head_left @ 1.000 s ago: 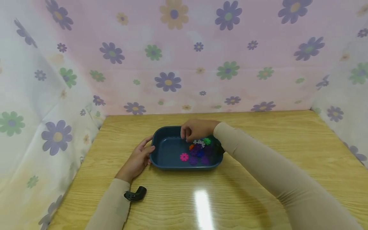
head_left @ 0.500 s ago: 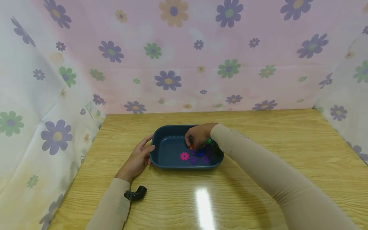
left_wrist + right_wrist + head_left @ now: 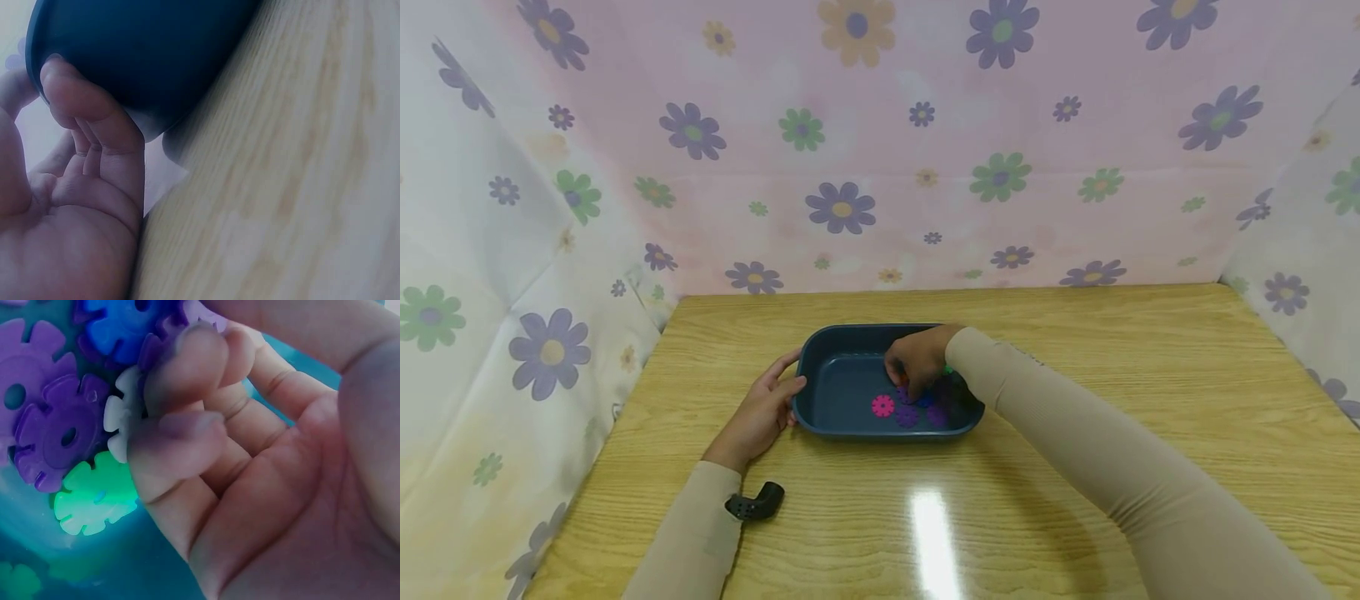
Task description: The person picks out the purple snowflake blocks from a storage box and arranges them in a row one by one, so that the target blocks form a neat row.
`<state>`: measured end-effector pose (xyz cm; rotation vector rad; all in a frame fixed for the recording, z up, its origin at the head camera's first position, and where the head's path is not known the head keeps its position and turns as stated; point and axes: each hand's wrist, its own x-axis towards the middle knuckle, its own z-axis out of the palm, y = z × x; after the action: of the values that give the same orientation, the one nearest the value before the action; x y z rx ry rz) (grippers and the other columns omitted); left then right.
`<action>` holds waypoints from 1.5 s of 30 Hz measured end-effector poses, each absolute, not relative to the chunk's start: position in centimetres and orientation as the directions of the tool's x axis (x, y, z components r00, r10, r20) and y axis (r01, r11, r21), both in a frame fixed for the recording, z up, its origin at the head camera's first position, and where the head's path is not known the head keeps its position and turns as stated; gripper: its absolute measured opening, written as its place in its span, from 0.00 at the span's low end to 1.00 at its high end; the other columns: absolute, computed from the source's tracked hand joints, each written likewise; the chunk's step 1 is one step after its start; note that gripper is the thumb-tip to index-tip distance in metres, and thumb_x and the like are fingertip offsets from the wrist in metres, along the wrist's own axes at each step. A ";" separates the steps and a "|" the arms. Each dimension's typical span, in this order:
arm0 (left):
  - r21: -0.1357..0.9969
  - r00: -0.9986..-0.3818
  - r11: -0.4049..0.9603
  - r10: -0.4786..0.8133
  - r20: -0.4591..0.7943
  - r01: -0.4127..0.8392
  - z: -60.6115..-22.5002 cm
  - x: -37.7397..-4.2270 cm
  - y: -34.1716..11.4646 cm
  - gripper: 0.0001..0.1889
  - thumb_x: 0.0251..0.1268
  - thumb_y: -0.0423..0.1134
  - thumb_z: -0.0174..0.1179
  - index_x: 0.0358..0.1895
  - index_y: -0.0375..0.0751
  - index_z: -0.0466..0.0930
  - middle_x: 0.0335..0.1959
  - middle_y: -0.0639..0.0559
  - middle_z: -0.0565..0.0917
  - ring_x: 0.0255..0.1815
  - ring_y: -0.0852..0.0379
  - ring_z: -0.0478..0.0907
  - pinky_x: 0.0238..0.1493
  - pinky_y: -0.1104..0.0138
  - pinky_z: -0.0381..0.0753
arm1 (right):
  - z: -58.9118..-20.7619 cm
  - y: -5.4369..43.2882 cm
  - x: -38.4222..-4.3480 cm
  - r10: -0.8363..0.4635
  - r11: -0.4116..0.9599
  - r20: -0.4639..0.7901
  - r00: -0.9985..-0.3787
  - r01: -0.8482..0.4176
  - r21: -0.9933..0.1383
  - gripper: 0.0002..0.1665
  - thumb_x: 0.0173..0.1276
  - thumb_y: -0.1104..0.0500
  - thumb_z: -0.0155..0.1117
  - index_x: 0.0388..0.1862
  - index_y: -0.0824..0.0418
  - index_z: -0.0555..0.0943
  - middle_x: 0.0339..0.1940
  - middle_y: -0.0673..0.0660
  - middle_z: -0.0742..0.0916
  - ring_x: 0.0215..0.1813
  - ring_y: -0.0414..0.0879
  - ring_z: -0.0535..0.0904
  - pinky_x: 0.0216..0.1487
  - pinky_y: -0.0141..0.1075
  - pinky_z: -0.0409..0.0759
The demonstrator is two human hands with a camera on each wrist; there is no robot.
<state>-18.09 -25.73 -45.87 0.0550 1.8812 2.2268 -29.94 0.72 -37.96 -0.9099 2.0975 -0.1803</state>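
Note:
A dark blue oblong basin [image 3: 842,396] rests on the wooden table. At its left end my left hand [image 3: 763,414] grips the rim, thumb on top and fingers outside, as the basin wall [image 3: 144,50] shows in the left wrist view. My right hand [image 3: 919,358] reaches inside with curled fingers, over a pile of notched plastic snowflake discs. Below it lie a pink disc [image 3: 883,406] and a purple disc [image 3: 907,416]. The right wrist view has the fingertips at a white disc [image 3: 117,419], near a blue disc [image 3: 112,337] and a green disc [image 3: 94,503]; I cannot tell whether they pinch one.
The wooden table [image 3: 1037,517] stretches around the basin, with a bright reflection in front. Flower-printed cloth [image 3: 880,150] hangs behind and at both sides. A black strap-like device [image 3: 756,503] sits on the left sleeve.
My right hand has come down from above the basin's middle into the disc pile, slightly right and nearer, covering the white and orange discs. The left hand keeps its place on the rim.

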 end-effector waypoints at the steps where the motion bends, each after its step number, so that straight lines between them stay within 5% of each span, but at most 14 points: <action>1: 0.977 -0.974 -0.152 0.197 -0.116 -0.147 -45.9 -18.1 -25.7 0.30 0.79 0.37 0.49 0.79 0.44 0.51 0.24 0.61 0.80 0.19 0.67 0.73 0.22 0.75 0.73 | -37.9 0.8 -29.9 -0.661 0.728 -0.635 -0.400 -0.547 -0.413 0.11 0.64 0.60 0.73 0.40 0.57 0.78 0.33 0.49 0.78 0.28 0.41 0.72 0.30 0.33 0.72; 11: 0.978 -0.972 -0.154 0.211 -0.106 -0.140 -45.8 -18.2 -25.4 0.30 0.79 0.37 0.49 0.79 0.44 0.51 0.25 0.60 0.80 0.19 0.67 0.73 0.22 0.75 0.74 | -37.5 1.2 -29.5 -0.629 0.755 -0.662 -0.407 -0.524 -0.395 0.03 0.72 0.59 0.64 0.39 0.53 0.78 0.32 0.49 0.79 0.27 0.40 0.73 0.32 0.33 0.73; 18: 0.977 -0.972 -0.163 0.212 -0.105 -0.141 -45.8 -18.2 -25.3 0.30 0.79 0.37 0.50 0.78 0.45 0.52 0.25 0.60 0.80 0.19 0.67 0.73 0.21 0.76 0.73 | -36.4 1.8 -29.5 -0.662 0.729 -0.634 -0.400 -0.540 -0.420 0.11 0.74 0.62 0.58 0.28 0.55 0.75 0.22 0.48 0.73 0.22 0.40 0.67 0.29 0.33 0.68; 26: 0.972 -0.971 -0.178 0.210 -0.113 -0.151 -45.9 -18.1 -25.5 0.31 0.79 0.37 0.50 0.79 0.44 0.51 0.24 0.60 0.81 0.19 0.67 0.74 0.21 0.76 0.73 | -34.1 3.2 -29.7 -0.745 0.666 -0.490 -0.452 -0.542 -0.513 0.05 0.78 0.60 0.55 0.40 0.58 0.78 0.38 0.55 0.83 0.36 0.52 0.80 0.36 0.35 0.76; 37: 0.974 -0.971 -0.158 0.202 -0.129 -0.162 -46.0 -17.9 -25.6 0.31 0.79 0.40 0.50 0.79 0.45 0.50 0.21 0.60 0.79 0.19 0.68 0.74 0.22 0.76 0.74 | -32.3 8.1 -28.5 -0.737 0.588 -0.176 -0.653 -0.491 -0.643 0.04 0.79 0.60 0.54 0.45 0.60 0.75 0.47 0.58 0.85 0.47 0.55 0.83 0.52 0.46 0.82; 45: 0.973 -0.970 -0.161 0.203 -0.133 -0.167 -45.9 -17.8 -25.7 0.32 0.79 0.41 0.50 0.80 0.45 0.49 0.23 0.60 0.81 0.19 0.67 0.74 0.22 0.75 0.74 | -33.6 11.8 -25.7 -0.634 0.554 0.040 -0.772 -0.490 -0.673 0.03 0.77 0.59 0.58 0.44 0.58 0.76 0.44 0.55 0.88 0.48 0.47 0.85 0.51 0.45 0.80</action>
<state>-17.77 -25.66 -45.90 0.0416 1.8574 2.2247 -25.67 11.82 -33.64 -0.9470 2.5810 -1.0217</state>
